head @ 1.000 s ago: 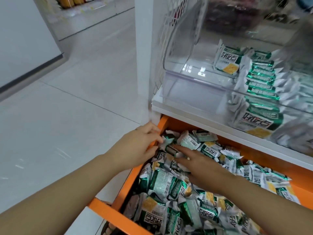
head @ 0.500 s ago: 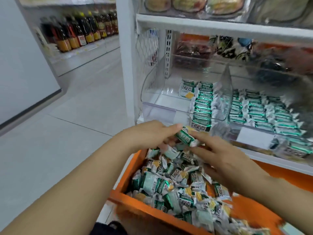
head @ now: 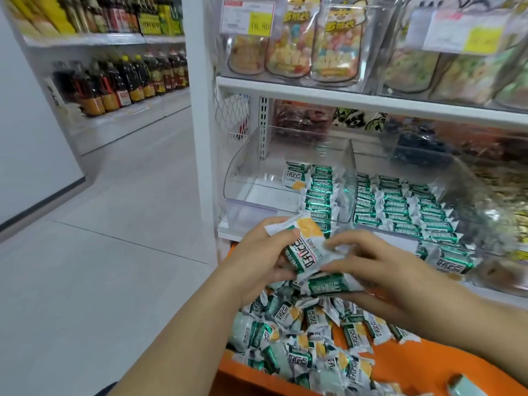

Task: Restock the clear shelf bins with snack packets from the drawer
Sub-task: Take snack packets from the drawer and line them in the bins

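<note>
Our left hand (head: 257,258) and right hand (head: 380,270) gripped snack packets (head: 307,250) over the drawer (head: 414,364); next, we judged, they needed placing into the clear bin (head: 243,181).

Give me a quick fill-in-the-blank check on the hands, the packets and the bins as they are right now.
1. The left hand and the right hand hold snack packets over the drawer, whose colour is ____.
2. In the left clear bin, the row of packets stands along its ____ side.
3. The bags of sweets stand on the shelf ____ the left clear bin.

Missing words: orange; right; above.
</note>
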A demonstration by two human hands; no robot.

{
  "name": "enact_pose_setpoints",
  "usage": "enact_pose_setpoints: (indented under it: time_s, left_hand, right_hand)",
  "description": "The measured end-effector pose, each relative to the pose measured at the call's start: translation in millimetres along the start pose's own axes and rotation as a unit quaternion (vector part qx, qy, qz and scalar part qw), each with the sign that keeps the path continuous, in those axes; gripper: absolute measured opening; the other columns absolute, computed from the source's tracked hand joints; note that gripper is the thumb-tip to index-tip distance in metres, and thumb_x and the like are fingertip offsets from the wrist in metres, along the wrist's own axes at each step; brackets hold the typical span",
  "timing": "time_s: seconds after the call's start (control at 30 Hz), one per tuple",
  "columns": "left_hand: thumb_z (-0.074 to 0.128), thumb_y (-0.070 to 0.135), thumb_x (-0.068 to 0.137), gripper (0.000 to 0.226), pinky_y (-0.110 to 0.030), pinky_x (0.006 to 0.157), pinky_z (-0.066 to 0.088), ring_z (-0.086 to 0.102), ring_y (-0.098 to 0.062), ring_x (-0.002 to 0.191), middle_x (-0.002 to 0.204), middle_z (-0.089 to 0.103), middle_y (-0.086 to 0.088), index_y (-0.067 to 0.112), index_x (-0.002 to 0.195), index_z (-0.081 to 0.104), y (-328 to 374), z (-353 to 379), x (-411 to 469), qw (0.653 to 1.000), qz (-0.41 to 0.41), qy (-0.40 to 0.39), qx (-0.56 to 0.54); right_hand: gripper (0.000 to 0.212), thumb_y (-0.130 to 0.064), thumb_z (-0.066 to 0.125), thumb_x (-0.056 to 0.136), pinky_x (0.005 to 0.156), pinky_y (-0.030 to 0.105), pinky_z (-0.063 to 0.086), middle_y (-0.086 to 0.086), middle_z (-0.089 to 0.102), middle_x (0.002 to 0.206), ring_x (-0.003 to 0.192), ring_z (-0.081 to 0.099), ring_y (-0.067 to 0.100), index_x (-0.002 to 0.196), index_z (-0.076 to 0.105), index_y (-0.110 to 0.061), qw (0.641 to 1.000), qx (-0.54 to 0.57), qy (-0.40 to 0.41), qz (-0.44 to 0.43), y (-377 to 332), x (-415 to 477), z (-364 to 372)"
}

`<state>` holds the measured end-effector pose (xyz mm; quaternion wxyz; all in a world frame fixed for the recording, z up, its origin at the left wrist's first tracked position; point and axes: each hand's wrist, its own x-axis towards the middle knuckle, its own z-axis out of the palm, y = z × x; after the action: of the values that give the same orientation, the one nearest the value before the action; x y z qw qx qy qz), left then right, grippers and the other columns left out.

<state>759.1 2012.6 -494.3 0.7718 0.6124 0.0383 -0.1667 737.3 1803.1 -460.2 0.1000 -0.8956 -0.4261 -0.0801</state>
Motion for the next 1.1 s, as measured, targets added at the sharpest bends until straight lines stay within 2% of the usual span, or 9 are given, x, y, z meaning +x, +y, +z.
enact_pose_setpoints:
  time_s: [0.07,0.17,0.3,0.43,0.6,0.77,0.9,0.97,1.1]
  left_hand:
    - [0.056,0.022,0.095,0.032,-0.029,0.061,0.052,0.066,-0.019,0.078,0.104,0.068,-0.009,0.030,0.124,0.048,4,-5,0,0.998,0.001,-0.012,0.064]
    - [0.062,0.031,0.090,0.050,-0.029,0.067,0.051,0.062,-0.016,0.071,0.092,0.057,-0.003,0.040,0.133,0.038,5,-11,-1,0.982,0.033,-0.011,0.185]
    - [0.068,0.038,0.078,0.054,-0.033,0.075,0.053,0.068,-0.024,0.094,0.094,0.071,-0.009,0.029,0.126,0.045,6,-9,-4,0.979,0.078,-0.033,0.185]
    - [0.066,0.048,0.064,0.060,-0.029,0.070,0.052,0.068,-0.019,0.080,0.089,0.074,-0.007,0.008,0.108,0.060,5,-8,-5,0.991,0.063,-0.026,0.114]
    - [0.058,0.046,0.074,0.054,-0.032,0.079,0.056,0.068,-0.015,0.091,0.103,0.072,-0.004,0.013,0.117,0.060,9,-6,-7,0.992,0.039,-0.105,0.051]
    - [0.076,0.016,0.077,0.058,-0.019,0.073,0.052,0.063,0.000,0.085,0.109,0.061,0.010,0.026,0.127,0.049,19,-17,-4,0.969,0.095,-0.095,0.207]
    - [0.077,0.021,0.077,0.066,-0.009,0.072,0.049,0.060,0.005,0.089,0.107,0.054,0.019,0.033,0.133,0.043,24,-33,6,0.899,0.165,-0.023,0.406]
    - [0.078,0.023,0.075,0.068,-0.010,0.074,0.049,0.058,0.007,0.092,0.107,0.056,0.018,0.031,0.133,0.043,24,-39,13,0.889,0.184,0.003,0.419]
    - [0.079,0.019,0.074,0.064,-0.007,0.072,0.047,0.057,0.012,0.091,0.104,0.057,0.021,0.038,0.124,0.042,26,-48,29,0.901,0.222,0.059,0.367]
  right_hand:
    - [0.036,-0.061,0.057,0.077,0.069,0.007,0.042,-0.030,0.048,0.112,0.091,0.049,-0.013,0.111,0.055,-0.050,0.991,0.103,0.016,0.081,-3,1,-18]
    - [0.051,-0.055,0.069,0.060,0.078,0.013,0.049,-0.022,0.064,0.098,0.091,0.060,-0.005,0.108,0.055,-0.052,0.959,0.223,-0.004,0.177,-5,14,-35]
    - [0.044,-0.036,0.075,0.062,0.064,0.020,0.051,-0.013,0.068,0.084,0.065,0.059,0.002,0.104,0.062,-0.034,0.926,0.320,-0.009,0.202,-6,33,-32]
    - [0.039,-0.027,0.078,0.070,0.065,0.026,0.052,-0.009,0.067,0.083,0.065,0.057,0.006,0.107,0.064,-0.028,0.906,0.363,-0.013,0.219,-3,37,-21]
    - [0.033,-0.030,0.078,0.072,0.079,0.045,0.056,-0.002,0.064,0.097,0.078,0.065,0.026,0.101,0.062,-0.029,0.906,0.348,0.025,0.241,2,39,-14]
    - [0.045,-0.030,0.080,0.068,0.062,0.017,0.051,-0.004,0.055,0.090,0.062,0.056,-0.003,0.106,0.054,-0.028,0.909,0.341,0.028,0.236,5,54,-10]
    - [0.079,-0.044,0.076,0.073,0.092,0.002,0.031,-0.030,0.035,0.131,0.108,0.039,-0.017,0.137,0.029,-0.045,0.985,0.119,-0.058,0.106,14,76,-5]
    - [0.078,-0.040,0.075,0.076,0.088,-0.004,0.025,-0.030,0.036,0.128,0.105,0.036,-0.016,0.140,0.030,-0.041,0.991,0.077,-0.090,0.056,18,95,-1]
    - [0.075,-0.034,0.075,0.077,0.078,0.002,0.032,-0.016,0.053,0.119,0.090,0.041,-0.007,0.141,0.035,-0.038,0.996,0.043,-0.069,0.024,31,133,3]
